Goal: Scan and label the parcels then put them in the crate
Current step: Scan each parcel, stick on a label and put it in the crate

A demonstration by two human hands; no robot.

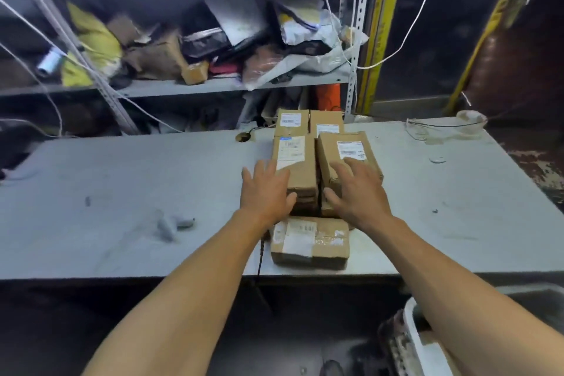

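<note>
Broadly, the grey bench carries a tight cluster of cardboard parcels at its middle, probably grouped there so each label faces up for scanning. Two long parcels sit side by side, the left parcel and the right parcel, apparently stacked on others, with two more just behind and a taped parcel at the near edge. A white crate shows partly at the near right, below the bench, within easy reach. Both forearms stretch forward. The left hand lies flat, fingers spread, at the left parcel's near corner; the right hand rests relaxed on the right parcel. Neither grips anything yet.
</note>
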